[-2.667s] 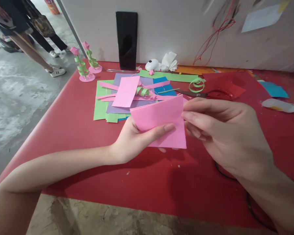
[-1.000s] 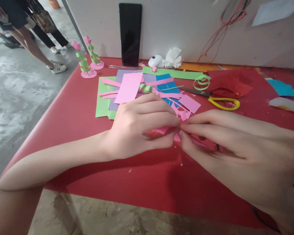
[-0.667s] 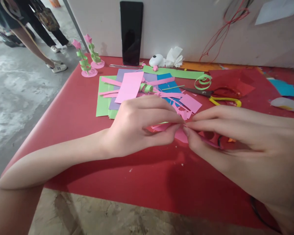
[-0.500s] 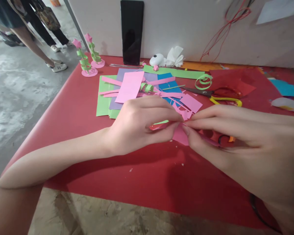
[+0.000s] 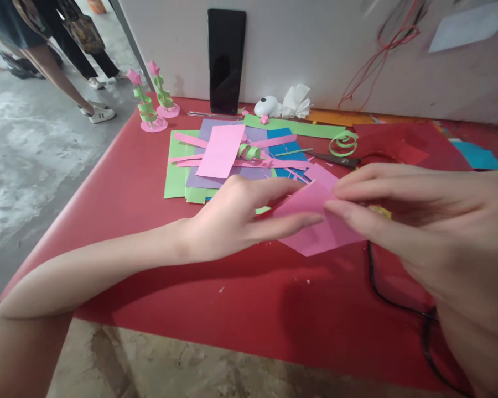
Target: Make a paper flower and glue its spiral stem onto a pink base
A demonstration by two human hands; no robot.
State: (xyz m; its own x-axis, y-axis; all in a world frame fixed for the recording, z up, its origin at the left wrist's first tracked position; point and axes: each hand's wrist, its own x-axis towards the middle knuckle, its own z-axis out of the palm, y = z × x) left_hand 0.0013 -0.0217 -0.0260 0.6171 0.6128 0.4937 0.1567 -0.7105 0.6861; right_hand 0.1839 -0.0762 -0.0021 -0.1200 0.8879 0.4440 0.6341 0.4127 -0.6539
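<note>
A pink sheet of paper (image 5: 307, 236) is up in the air between my two hands, above the red table. My left hand (image 5: 232, 221) has its thumb lying across the near face of the sheet, with the fingers partly hidden behind it. At the sheet's right side, my right hand (image 5: 423, 221) pinches it between thumb and fingertips. Just beyond the hands lies a pile of green, purple and blue paper, with a pink rectangle (image 5: 222, 150) and thin pink strips on top. A curled green strip (image 5: 249, 151) rests in the pile.
Two pink-and-green paper flowers (image 5: 148, 113) stand at the table's back left corner. A black phone (image 5: 226, 61) leans upright against the wall. Scissors (image 5: 343, 160) lie partly behind my right hand. A black cord (image 5: 392, 304) runs near the right front. People's legs (image 5: 62, 83) show at left.
The pink paper has come into fuller view, opened out wider and turned toward me. My left fingers have spread from a tight pinch. My right hand has shifted slightly, still pinching the paper.
</note>
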